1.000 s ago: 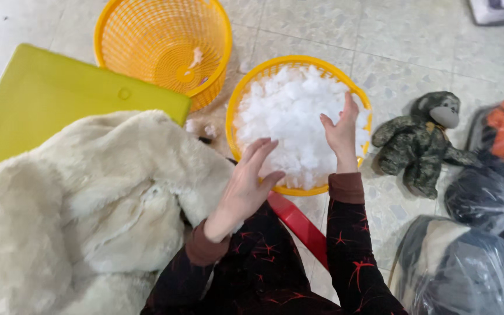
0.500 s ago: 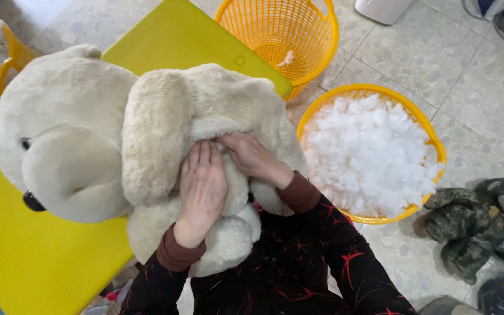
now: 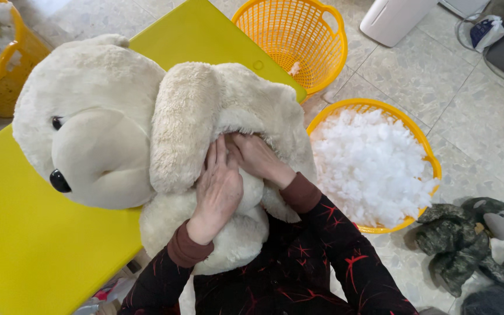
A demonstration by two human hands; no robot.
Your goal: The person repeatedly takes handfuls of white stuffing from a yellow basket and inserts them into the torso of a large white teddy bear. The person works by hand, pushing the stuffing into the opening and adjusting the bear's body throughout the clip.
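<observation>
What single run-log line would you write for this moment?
left hand: pressed on plush dog | right hand: fingers tucked under its fur | stuffing basket: at right, untouched

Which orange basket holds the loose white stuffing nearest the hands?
The basket of stuffing right of the hands; the far basket is almost empty.
</observation>
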